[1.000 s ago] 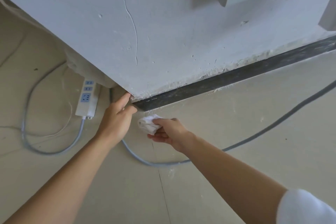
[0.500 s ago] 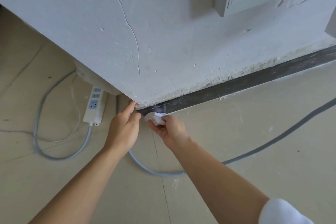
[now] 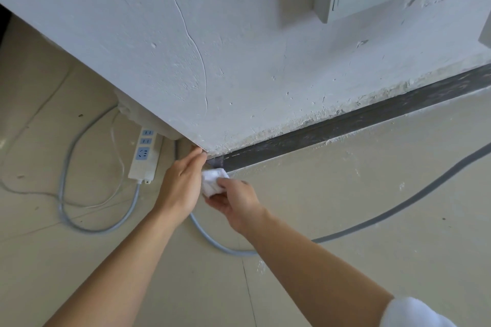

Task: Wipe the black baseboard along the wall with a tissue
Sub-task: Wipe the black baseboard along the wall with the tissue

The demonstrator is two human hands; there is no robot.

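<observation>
Head cam: tissue (image 3: 212, 182) is being gripped by R hand (image 3: 236, 202) at baseboard (image 3: 345, 125) end; wall corner (image 3: 210, 138) is being touched by flat L hand (image 3: 180, 188); pwr strip (image 3: 143, 156) and grey cable (image 3: 66, 194) are lying just beside.

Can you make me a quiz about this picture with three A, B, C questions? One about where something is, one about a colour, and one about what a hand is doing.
1. Where is the power strip?
A. on the floor, left of the corner of the wall
B. hanging up on the wall
C. in the right hand

2. What colour is the baseboard?
A. red
B. yellow
C. black

3. What is the right hand doing?
A. lying flat on the floor
B. holding a crumpled white tissue
C. waving in the air

Answers:
1 A: it lies flat on the floor tiles, left of the corner.
2 C: a dark strip runs along the foot of the wall.
3 B: its fingers curl round the tissue by the baseboard's left end.
</observation>
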